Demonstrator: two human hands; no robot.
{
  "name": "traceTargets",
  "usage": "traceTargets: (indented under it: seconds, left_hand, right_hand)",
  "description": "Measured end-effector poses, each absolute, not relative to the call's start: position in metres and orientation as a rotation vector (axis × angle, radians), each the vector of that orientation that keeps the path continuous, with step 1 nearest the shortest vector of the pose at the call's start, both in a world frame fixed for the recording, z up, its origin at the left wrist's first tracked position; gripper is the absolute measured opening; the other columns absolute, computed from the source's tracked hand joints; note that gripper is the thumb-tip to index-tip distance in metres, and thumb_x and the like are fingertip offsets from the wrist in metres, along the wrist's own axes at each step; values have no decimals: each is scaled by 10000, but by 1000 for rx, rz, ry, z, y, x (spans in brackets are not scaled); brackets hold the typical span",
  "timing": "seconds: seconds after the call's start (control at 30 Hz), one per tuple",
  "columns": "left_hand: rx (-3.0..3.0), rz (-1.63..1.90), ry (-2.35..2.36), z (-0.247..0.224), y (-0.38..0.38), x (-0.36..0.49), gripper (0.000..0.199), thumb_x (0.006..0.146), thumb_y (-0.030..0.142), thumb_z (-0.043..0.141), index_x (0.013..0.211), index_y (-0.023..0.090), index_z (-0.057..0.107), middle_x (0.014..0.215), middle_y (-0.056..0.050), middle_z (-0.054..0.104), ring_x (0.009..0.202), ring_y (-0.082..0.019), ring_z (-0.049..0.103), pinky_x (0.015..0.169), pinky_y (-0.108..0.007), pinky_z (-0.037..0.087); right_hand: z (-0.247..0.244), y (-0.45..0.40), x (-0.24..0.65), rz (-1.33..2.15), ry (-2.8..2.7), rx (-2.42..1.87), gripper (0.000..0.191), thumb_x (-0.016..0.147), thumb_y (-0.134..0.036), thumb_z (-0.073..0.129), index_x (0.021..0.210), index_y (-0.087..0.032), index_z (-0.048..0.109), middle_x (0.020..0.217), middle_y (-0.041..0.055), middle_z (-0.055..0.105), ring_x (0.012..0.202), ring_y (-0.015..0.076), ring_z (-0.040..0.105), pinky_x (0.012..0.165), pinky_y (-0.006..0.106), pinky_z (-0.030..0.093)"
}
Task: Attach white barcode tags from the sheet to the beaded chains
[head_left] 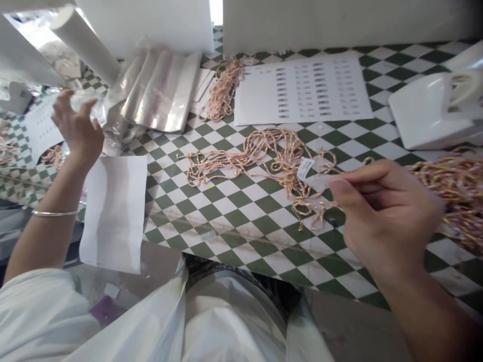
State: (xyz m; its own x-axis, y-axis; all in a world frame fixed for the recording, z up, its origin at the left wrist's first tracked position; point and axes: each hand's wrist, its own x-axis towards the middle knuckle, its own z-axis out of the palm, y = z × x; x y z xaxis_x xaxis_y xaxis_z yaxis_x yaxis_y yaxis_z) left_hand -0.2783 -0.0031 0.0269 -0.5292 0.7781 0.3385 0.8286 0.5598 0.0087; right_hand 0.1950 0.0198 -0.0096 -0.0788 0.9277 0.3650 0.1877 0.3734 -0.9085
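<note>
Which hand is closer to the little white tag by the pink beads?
Right. The right hand is just to the right of the white tag. The left hand is far to the tag's left, near the plastic bags.

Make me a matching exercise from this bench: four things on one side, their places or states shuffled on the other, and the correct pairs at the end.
Things
1. Left hand
2. Right hand
3. Silver bangle
4. Blank white sheet

Places and states
A. Overhanging the near edge of the checkered table
B. Thumb and forefinger brought together
C. Raised, fingers spread apart
D. Around a forearm

Pairs: 1-C, 2-B, 3-D, 4-A
</note>
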Motion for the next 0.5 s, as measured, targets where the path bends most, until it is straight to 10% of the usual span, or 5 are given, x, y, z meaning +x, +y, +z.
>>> traceTargets:
  seconds: [0.17, 0.5]
  left_hand:
    - [-1507, 195, -2650, 27, 10, -265, 492, 856, 392, 490, 1283, 159, 568, 1372, -125, 544, 1216, -289, 556, 1060, -435, 463]
    - [-1353, 475, -2730, 31, 45, -283, 426, 817, 186, 447, 1201, 53, 576, 1284, -196, 597, 1194, -306, 558, 1027, -459, 458]
  right_hand:
    - [-11, 21, 194, 839, -1518, -1028, 106, 783, -248, 737, 726, -209, 658, 560, -63, 613, 447, 22, 489, 380, 125, 344]
    - [-10, 20, 195, 846, -1520, -1010, 75, 769, -199, 748, 744, -211, 678, 572, -69, 621, 461, 9, 503, 393, 106, 346]
